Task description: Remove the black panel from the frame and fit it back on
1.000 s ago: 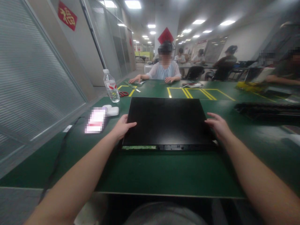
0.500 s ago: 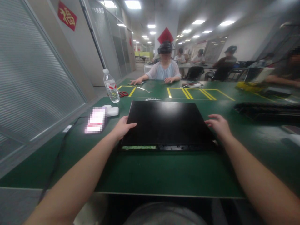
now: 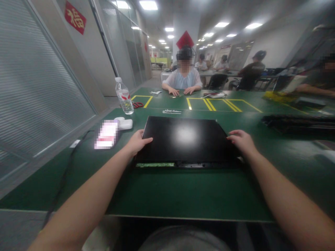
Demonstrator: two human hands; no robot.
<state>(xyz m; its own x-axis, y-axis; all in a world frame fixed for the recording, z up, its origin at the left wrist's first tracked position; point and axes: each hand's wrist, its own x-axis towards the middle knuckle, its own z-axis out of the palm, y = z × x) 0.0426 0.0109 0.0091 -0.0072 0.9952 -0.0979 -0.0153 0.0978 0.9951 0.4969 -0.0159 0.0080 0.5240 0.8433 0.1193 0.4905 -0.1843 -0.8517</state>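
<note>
The black panel [image 3: 180,148], mid-frame, shows its far edge lower than a second ago (its lowering looks nearly done); the left hand [image 3: 137,142] pinches its left edge; the right hand [image 3: 243,142] curls narrowly at its right, grip unclear.

Panel [image 3: 183,143] between left hand [image 3: 136,142] and right hand [image 3: 242,142], table [image 3: 188,195] beneath, and on it phone [image 3: 106,135] left of the left hand, cable [image 3: 68,167] left of the phone, bottle [image 3: 124,97] behind the phone, blurred object [image 3: 300,125] well apart to the panel's right, person [image 3: 184,79] across the table.
</note>
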